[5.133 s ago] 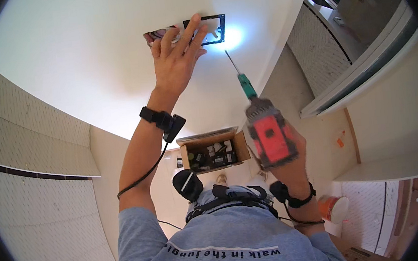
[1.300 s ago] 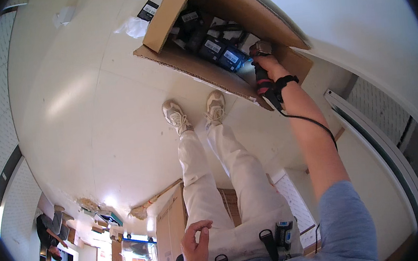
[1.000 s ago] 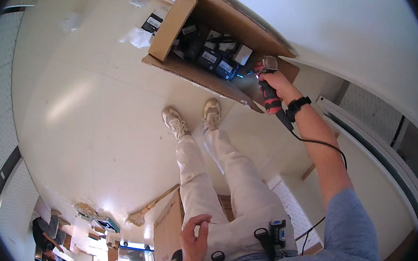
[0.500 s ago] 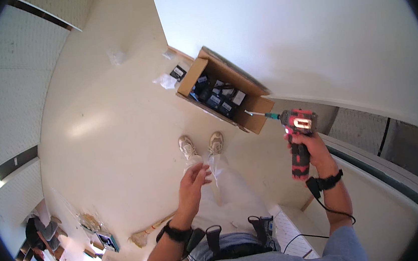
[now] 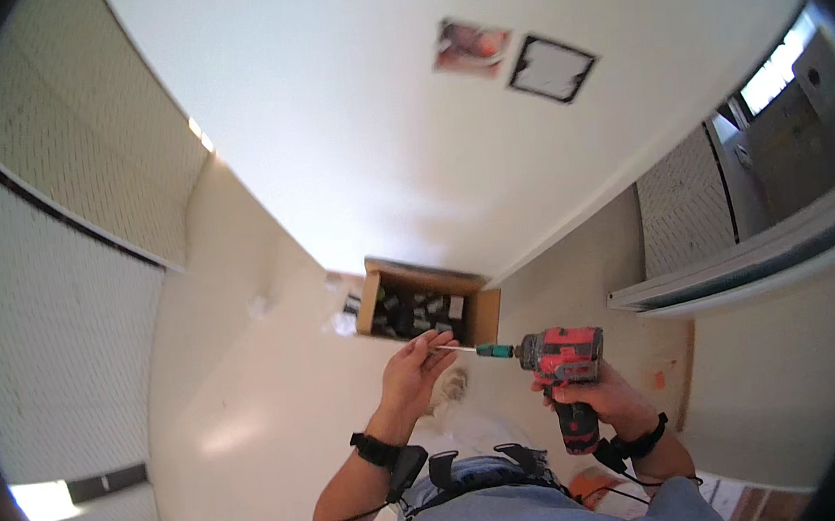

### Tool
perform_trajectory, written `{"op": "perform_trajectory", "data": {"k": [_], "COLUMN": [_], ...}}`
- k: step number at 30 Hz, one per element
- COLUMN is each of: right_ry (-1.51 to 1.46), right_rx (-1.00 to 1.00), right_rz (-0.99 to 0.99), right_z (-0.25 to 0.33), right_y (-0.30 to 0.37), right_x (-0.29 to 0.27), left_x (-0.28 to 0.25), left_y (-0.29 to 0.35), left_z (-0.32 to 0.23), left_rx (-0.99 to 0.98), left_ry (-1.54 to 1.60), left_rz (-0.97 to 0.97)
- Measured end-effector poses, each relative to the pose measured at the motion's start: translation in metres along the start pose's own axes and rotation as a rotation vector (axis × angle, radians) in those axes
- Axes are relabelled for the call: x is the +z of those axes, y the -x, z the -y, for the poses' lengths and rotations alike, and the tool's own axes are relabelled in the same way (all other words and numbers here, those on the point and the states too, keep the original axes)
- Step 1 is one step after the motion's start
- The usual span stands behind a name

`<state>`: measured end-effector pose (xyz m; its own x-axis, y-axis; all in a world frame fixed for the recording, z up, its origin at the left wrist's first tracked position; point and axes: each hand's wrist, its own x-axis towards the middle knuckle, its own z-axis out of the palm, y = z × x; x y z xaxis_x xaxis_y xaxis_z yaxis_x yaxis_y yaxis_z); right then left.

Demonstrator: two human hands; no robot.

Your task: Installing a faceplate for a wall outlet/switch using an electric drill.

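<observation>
My right hand (image 5: 599, 394) is wrapped round the handle of a red and black cordless impact driver (image 5: 569, 354). From its nose a green bit holder (image 5: 495, 350) and a long thin metal bit (image 5: 461, 348) point left. My left hand (image 5: 414, 376) closes its fingertips at the far end of that bit. Whether a screw sits on the tip is too small to see. Beyond the left hand, an open cardboard box (image 5: 484, 316) stands on the floor against the white wall, with several small black packs (image 5: 405, 314) inside.
Two sheets are on the wall: a reddish picture (image 5: 471, 47) and a black-framed white one (image 5: 553, 68). Clear plastic wrap (image 5: 343, 324) lies left of the box. A pale ledge with a green strip (image 5: 738, 250) juts in at right. One shoe (image 5: 455, 384) shows below my hands.
The view has swung up toward the wall. My left hand, empty before, has come up to the bit's tip. The driver has moved in toward the middle and turned to point left.
</observation>
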<state>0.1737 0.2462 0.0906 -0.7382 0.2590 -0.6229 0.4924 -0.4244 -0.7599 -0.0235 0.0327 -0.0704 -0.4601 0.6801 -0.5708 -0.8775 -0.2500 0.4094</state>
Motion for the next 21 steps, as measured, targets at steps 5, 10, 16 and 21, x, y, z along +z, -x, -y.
{"op": "perform_trajectory", "data": {"k": [5,10,16,21], "right_ry": [-0.124,-0.293,-0.322,-0.422], "right_rx": [-0.256,-0.722,-0.685,-0.616], "right_rz": [-0.075,0.073,0.083,0.014], "right_z": [-0.011,-0.034,-0.029,-0.069], "right_y": [0.038,0.052,0.049,0.034], "right_x": [-0.027,-0.043,-0.02,0.004], "left_x": [0.01,0.067,0.151,0.207], "left_y": [0.0,0.02,0.005,-0.002], "left_z": [-0.029,-0.065,-0.099,-0.113], "left_rx": [0.298,0.409,0.374,0.419], "left_ry": [-0.395,-0.316,-0.291,-0.38], "left_rz": [-0.232,-0.031,0.118,0.391]}}
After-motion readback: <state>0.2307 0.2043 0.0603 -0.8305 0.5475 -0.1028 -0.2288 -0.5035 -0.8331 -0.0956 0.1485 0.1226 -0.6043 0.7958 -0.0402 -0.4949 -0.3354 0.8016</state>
